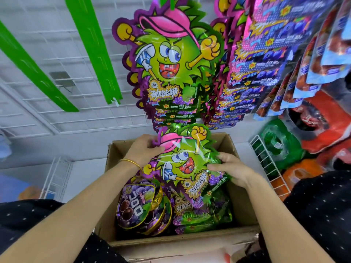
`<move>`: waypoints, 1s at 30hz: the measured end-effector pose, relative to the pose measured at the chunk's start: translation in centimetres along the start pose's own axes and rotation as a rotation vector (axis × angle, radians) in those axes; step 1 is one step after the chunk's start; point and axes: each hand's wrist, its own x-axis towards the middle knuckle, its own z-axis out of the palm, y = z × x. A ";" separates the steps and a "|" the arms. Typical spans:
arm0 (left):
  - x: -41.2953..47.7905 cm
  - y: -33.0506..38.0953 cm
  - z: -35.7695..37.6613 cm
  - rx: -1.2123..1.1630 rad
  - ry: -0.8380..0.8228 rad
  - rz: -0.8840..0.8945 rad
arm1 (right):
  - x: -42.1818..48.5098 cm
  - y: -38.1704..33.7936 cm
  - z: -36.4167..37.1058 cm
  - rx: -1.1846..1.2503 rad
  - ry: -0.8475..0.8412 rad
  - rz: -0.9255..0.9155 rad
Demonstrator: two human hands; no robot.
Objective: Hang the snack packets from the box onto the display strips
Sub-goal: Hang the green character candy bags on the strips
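White wire-grid panelling (pixel 57 54) backs the scene, viewed from above. Over the open brown cardboard box (pixel 239 186), a green foil snack packet (pixel 182 160), die-cut in the shape of a spiky cartoon figure with a pink cap, is held tilted between both hands. The left hand (pixel 144 150) curls its fingers round the upper left edge by the cap, and a thin gold bangle (pixel 131 162) sits on that wrist. The right hand (pixel 229 168) wraps its fingers round the lower right edge near the printed grapes. The packet's top overlaps the foot of a column of matching green hanging packets (pixel 171 59); whether they touch cannot be told.

Inside the box, below the held packet, more green packets of the same print (pixel 201 211) lie stacked on the right side. Rounded purple grape-gummy packets with gold trim (pixel 136 205) stand on edge on the left side.

Two long green plastic display strips (pixel 95 46) hang against the grid to the left of the hanging column. To its right hang overlapping pink-and-blue holographic packets (pixel 266 54), then light-blue packets with brown pictures (pixel 322 54). Beneath these, beside the box, a white wire rack (pixel 266 164) borders large bags: a red one (pixel 322 118), a green one (pixel 279 147) and an orange one (pixel 298 171). Dark sleeves with small white dots (pixel 322 205) fill the lower corners.
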 end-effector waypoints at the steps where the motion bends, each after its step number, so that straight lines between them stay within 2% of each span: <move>1: 0.0 0.1 -0.1 -0.017 0.033 -0.001 | -0.2 -0.3 0.2 0.006 0.002 -0.004; 3: 0.0 0.4 -0.3 -0.041 0.076 0.033 | -0.6 -0.8 0.6 -0.014 0.007 -0.010; 5: -0.5 1.3 -0.8 -0.042 0.064 0.106 | -0.7 -1.9 0.8 -0.059 0.086 -0.049; 8: -0.9 2.7 -1.7 0.070 0.017 0.237 | -1.2 -6.2 1.4 -0.105 0.250 -0.316; 10: -1.1 4.1 -2.6 0.139 -0.010 0.302 | -1.7 -10.1 2.4 -0.286 0.202 -0.499; 14: -1.0 8.2 -5.5 0.183 0.032 0.432 | -2.1 -17.4 4.8 -0.676 0.116 -0.687; 16: -1.0 11.2 -7.4 0.220 0.060 0.497 | -2.4 -20.4 5.0 -0.737 0.143 -0.777; 18: -0.8 14.5 -9.3 0.154 0.099 0.532 | -3.0 -23.4 4.8 -0.753 0.194 -0.855; 23: 2.9 22.0 -13.0 -0.105 0.428 0.593 | -4.1 -29.2 4.3 -0.848 0.339 -0.975; 27: 6.0 24.7 -13.8 -0.114 0.515 0.528 | -3.9 -32.3 4.6 -0.948 0.537 -1.004; 30: 6.7 25.4 -13.9 -0.104 0.508 0.524 | -3.4 -33.7 5.0 -0.960 0.688 -0.991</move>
